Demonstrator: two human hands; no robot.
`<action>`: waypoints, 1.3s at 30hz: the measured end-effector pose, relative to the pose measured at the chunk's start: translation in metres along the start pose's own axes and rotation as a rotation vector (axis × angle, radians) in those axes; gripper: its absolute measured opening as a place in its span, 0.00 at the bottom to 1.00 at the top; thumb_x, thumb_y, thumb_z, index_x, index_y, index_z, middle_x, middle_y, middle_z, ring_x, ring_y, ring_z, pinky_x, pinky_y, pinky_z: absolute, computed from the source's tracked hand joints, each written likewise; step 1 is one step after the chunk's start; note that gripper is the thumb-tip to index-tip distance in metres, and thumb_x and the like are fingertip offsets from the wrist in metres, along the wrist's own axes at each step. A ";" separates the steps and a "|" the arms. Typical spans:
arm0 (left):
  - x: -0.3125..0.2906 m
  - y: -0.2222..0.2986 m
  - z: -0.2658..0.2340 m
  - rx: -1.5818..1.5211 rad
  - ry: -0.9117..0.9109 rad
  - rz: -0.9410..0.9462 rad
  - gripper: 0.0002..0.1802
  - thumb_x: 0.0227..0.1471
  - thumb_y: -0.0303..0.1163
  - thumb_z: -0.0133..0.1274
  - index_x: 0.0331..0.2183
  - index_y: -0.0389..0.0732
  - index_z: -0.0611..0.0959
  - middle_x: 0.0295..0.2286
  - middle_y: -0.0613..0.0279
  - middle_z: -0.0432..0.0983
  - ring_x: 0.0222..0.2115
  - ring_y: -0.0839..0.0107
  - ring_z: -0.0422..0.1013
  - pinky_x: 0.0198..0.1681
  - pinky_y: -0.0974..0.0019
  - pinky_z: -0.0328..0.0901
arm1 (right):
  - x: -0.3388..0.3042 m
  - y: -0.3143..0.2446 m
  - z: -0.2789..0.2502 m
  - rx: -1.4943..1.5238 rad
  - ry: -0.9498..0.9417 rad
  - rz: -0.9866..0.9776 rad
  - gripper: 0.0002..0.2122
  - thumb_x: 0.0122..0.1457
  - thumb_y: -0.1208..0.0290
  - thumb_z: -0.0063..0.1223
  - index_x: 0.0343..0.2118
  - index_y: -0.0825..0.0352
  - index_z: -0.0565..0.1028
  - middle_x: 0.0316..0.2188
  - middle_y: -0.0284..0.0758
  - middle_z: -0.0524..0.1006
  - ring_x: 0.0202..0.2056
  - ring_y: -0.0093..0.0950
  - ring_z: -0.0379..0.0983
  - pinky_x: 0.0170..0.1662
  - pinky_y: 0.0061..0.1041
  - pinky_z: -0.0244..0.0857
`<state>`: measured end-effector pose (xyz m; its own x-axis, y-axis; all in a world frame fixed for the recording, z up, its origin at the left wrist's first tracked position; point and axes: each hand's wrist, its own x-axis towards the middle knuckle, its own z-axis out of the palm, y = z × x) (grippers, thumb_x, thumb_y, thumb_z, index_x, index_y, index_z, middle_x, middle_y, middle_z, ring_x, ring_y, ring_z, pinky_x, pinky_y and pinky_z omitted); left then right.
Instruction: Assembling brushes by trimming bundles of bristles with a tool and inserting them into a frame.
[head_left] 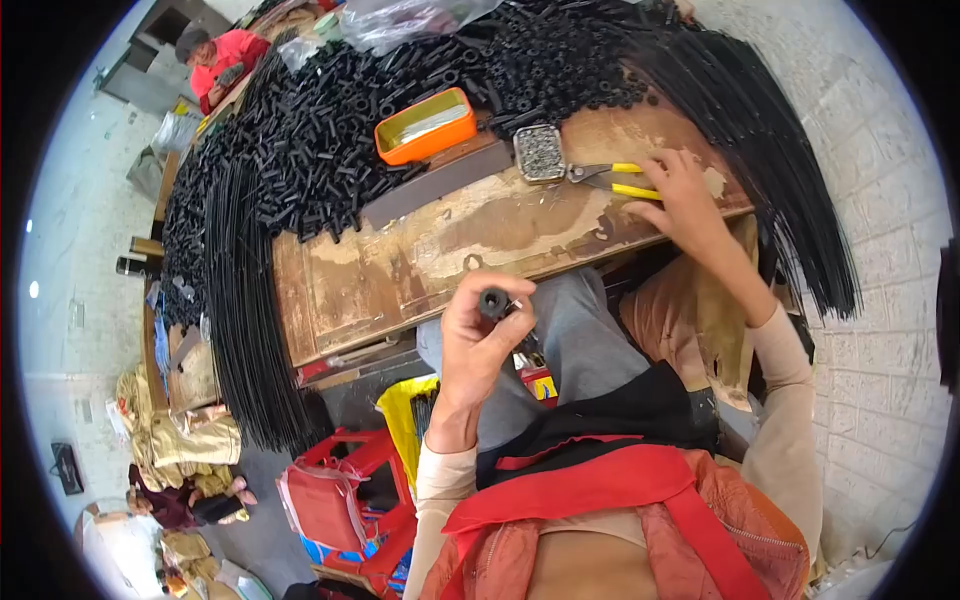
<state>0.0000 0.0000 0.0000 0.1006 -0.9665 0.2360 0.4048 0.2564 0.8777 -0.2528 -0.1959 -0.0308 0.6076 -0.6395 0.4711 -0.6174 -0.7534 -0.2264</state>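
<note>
Left hand [478, 335] clasps a black tube [494, 302] off the counter [350, 285]'s near edge; right hand [685, 200], fingers spread, at yellow-handled pliers [629, 190]!

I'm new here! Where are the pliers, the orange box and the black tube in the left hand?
Pliers [626, 168]: head view, on the upper yellow handle.
Orange box [430, 143]: head view, on its near outer wall.
Black tube [485, 305]: head view, on its end rim.
</note>
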 end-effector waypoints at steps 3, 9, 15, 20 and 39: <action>0.011 -0.010 0.016 -0.038 0.165 -0.171 0.10 0.50 0.23 0.60 0.37 0.37 0.81 0.27 0.72 0.73 0.26 0.86 0.66 0.30 0.79 0.60 | 0.014 0.044 -0.002 -0.100 -0.055 -0.144 0.22 0.51 0.63 0.62 0.46 0.69 0.71 0.37 0.42 0.68 0.42 0.41 0.63 0.45 0.37 0.59; -0.001 0.008 -0.005 0.085 0.060 -0.057 0.12 0.55 0.30 0.58 0.41 0.36 0.81 0.29 0.71 0.72 0.26 0.85 0.63 0.30 0.80 0.58 | -0.008 0.012 0.000 0.761 -0.010 0.367 0.12 0.61 0.67 0.50 0.41 0.71 0.69 0.39 0.38 0.71 0.42 0.29 0.66 0.46 0.27 0.59; -0.021 0.025 0.003 0.272 -0.013 -0.116 0.15 0.59 0.29 0.53 0.47 0.37 0.78 0.27 0.72 0.67 0.26 0.85 0.61 0.30 0.79 0.58 | -0.016 -0.084 -0.041 1.014 -0.683 0.546 0.14 0.65 0.67 0.44 0.48 0.71 0.70 0.23 0.25 0.71 0.22 0.16 0.67 0.26 0.14 0.59; -0.044 0.037 0.014 0.384 0.070 -0.034 0.19 0.59 0.31 0.52 0.51 0.38 0.75 0.28 0.72 0.66 0.28 0.84 0.61 0.32 0.79 0.58 | -0.030 -0.152 -0.070 0.523 -0.454 0.004 0.27 0.54 0.79 0.52 0.59 0.61 0.66 0.43 0.43 0.69 0.44 0.39 0.68 0.50 0.34 0.62; -0.089 0.065 0.006 0.451 0.259 0.118 0.12 0.62 0.28 0.46 0.46 0.36 0.68 0.25 0.68 0.65 0.25 0.82 0.62 0.28 0.76 0.59 | -0.057 -0.242 0.013 1.158 0.007 0.005 0.07 0.58 0.77 0.53 0.39 0.70 0.71 0.33 0.34 0.72 0.32 0.23 0.69 0.36 0.22 0.63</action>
<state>0.0117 0.1022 0.0384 0.3661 -0.8863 0.2838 -0.0485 0.2863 0.9569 -0.1309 0.0208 -0.0141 0.6015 -0.6445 0.4720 0.2100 -0.4425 -0.8719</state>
